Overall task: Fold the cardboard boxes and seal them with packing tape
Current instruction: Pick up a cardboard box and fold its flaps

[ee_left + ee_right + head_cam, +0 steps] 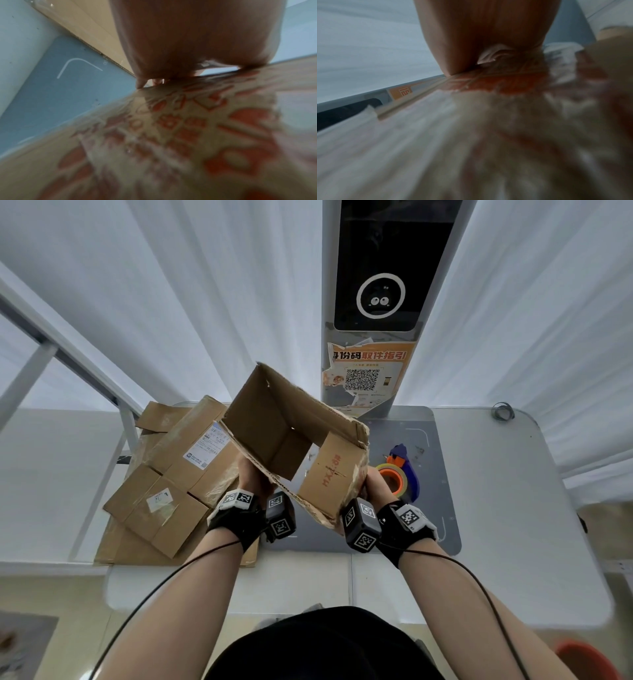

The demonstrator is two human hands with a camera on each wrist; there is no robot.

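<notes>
A worn brown cardboard box (274,419) is held up over the table, tilted, its open side facing me and its flaps spread. My left hand (251,474) grips its lower left edge. My right hand (373,486) grips the lower right corner, beside a flap with red marks. In the left wrist view my left hand (188,40) lies against the box (171,135), which shows blurred red print, and its fingertips curl over the edge. The right wrist view is similar: my right hand (488,33) on the box (471,135). A blue tape dispenser (399,474) with an orange-cored roll lies just right of my right hand.
A pile of flattened boxes (178,474) covers the table's left end. A grey mat (428,498) lies on the white table (513,508). A kiosk pillar (373,302) with a QR poster stands behind. A wire ring (501,410) sits at the far right corner.
</notes>
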